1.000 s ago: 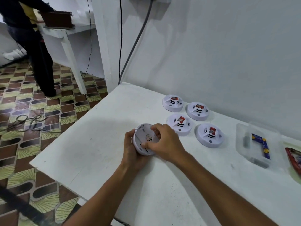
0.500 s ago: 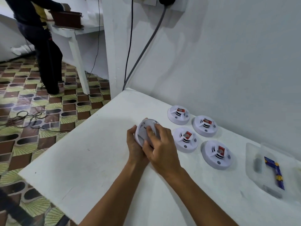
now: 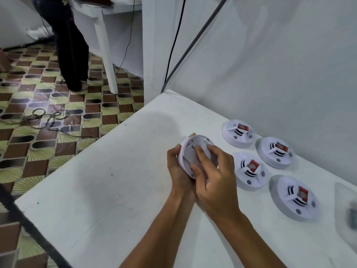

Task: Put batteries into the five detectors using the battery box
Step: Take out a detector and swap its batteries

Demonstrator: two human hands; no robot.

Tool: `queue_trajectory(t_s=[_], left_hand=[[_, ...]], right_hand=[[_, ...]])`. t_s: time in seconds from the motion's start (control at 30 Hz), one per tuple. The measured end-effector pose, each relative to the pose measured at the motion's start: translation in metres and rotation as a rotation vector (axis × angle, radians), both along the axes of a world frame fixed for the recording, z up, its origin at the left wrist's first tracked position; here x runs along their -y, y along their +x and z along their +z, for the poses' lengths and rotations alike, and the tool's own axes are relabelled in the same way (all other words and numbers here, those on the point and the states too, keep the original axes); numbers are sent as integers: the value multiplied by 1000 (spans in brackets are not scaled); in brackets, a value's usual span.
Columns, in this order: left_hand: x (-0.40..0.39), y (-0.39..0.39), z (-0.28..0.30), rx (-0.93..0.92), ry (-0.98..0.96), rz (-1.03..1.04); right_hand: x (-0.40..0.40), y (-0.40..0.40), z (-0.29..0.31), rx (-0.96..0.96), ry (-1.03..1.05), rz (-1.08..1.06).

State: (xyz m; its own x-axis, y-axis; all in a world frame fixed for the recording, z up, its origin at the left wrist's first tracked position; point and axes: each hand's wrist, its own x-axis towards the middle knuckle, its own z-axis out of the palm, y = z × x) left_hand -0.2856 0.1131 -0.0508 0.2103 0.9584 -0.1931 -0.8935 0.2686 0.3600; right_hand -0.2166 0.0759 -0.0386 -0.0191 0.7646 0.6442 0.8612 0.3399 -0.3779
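A round white plastic detector [image 3: 190, 155] is held tilted on edge above the white table [image 3: 108, 186], near its middle, with its flat back facing the camera. The left hand [image 3: 178, 171] cups it from behind and below, fingers curled round the rim, one fingertip showing over the top edge. The right hand [image 3: 216, 176] lies across the detector's back, its fingers bent and pressing on the surface with the thumb at the lower rim. Just to the right, four more round white detectors lie flat on the table in two rows near the wall, each showing a red-labelled battery in its open slot: the farthest detector [image 3: 238, 133], the detector beside the wall [image 3: 275, 153], the middle detector [image 3: 250, 171] nearest the right hand, and the closest detector [image 3: 294, 198]. At the right edge, a clear plastic battery box [image 3: 345, 213] is partly cut off and blurred; what it holds cannot be told. Beyond the table, on the patterned tiled floor [image 3: 48, 136], another person in dark trousers [image 3: 67, 51] stands by a white desk [image 3: 104, 45].
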Motion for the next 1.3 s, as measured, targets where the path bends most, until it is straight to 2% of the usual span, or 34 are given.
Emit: queue_trajectory(t_s=[0.27, 0.37, 0.5, 0.63, 0.7, 0.77, 0.87, 1.03, 1.13, 1.3], left_hand=[[0, -2, 3, -14, -12, 12], [2, -5, 9, -8, 4, 49], [2, -8, 14, 62, 63, 16], [-1, -7, 13, 226, 114, -81], [0, -6, 10, 258, 113, -118], [0, -4, 8, 246, 122, -137], [3, -2, 9, 136, 141, -113], [7, 0, 10, 79, 133, -57], [7, 1, 9, 101, 128, -60], [4, 0, 11, 103, 148, -30]], right_hand=[[-2, -12, -4, -13, -19, -107], [-2, -17, 5, -20, -59, -65], [12, -15, 19, -269, -97, 87], [32, -3, 15, -483, -31, 26], [37, 1, 12, -513, -67, -5], [36, 5, 14, -424, -44, 6], [29, 8, 25, -155, 10, 28], [11, 6, 46, 98, -180, -53], [4, 8, 45, 144, -249, -40], [-1, 11, 47, 109, -279, -4]])
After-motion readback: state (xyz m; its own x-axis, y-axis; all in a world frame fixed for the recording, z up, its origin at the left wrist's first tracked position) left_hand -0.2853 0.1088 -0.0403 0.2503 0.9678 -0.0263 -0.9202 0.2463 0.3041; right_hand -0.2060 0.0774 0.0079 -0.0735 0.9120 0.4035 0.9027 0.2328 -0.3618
